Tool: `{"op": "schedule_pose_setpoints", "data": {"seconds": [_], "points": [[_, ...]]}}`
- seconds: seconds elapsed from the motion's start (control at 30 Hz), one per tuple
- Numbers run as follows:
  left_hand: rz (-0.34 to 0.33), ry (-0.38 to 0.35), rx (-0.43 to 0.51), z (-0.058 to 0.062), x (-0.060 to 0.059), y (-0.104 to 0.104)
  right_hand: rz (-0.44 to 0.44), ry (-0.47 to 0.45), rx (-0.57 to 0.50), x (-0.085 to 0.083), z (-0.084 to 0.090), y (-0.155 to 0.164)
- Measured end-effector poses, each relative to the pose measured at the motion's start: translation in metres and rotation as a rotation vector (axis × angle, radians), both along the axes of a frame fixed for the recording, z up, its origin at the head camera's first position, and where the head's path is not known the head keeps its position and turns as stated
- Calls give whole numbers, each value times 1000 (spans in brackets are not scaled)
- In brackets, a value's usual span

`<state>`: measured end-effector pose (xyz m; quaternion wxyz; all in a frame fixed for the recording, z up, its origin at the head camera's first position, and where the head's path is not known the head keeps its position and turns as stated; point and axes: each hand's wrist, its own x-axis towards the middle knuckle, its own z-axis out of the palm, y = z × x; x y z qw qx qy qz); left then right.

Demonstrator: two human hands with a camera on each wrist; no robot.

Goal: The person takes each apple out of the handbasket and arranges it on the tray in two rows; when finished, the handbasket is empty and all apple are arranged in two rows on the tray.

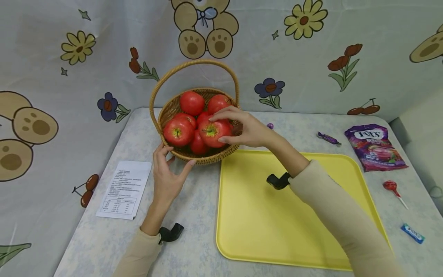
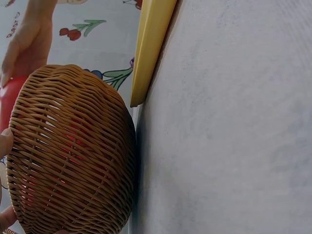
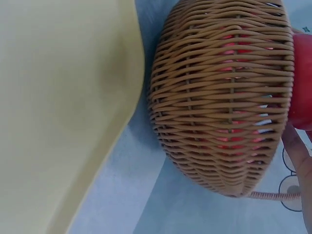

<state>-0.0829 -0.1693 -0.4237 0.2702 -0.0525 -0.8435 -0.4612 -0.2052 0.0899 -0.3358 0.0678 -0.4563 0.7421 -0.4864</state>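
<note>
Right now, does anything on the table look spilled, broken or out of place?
Nothing is spilled or damaged. The basket stands upright with its apples inside; the right hand grips the front apple, and the left hand touches the basket's rim. A few sweets lie loose beside the candy bag.

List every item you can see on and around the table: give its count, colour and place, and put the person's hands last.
apples: six showing, red, in the basket
basket: one, tan wicker, far left-centre of table
tray: one, yellow, beside the basket
paper sheet: one, white, left
candy bag: one, purple, far right
wrapped candies: two, purple, behind tray
lollipop: one, red, right
small packet: one, blue, near right
left hand: touches basket side
right hand: grips front apple
</note>
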Motion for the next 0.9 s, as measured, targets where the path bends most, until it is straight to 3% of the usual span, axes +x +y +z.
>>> {"op": "schedule_pose_setpoints", "data": {"seconds": [0.3,0.63,0.9], "points": [[9,-11,1,1,1,0,-90,-134,-82,20,5,33],[0,-1,5,1,0,1,-129,-159,-144,49,-16,74],[-3,0,3,1,1,0,-175,-235,-151,68,-47,92]]}}
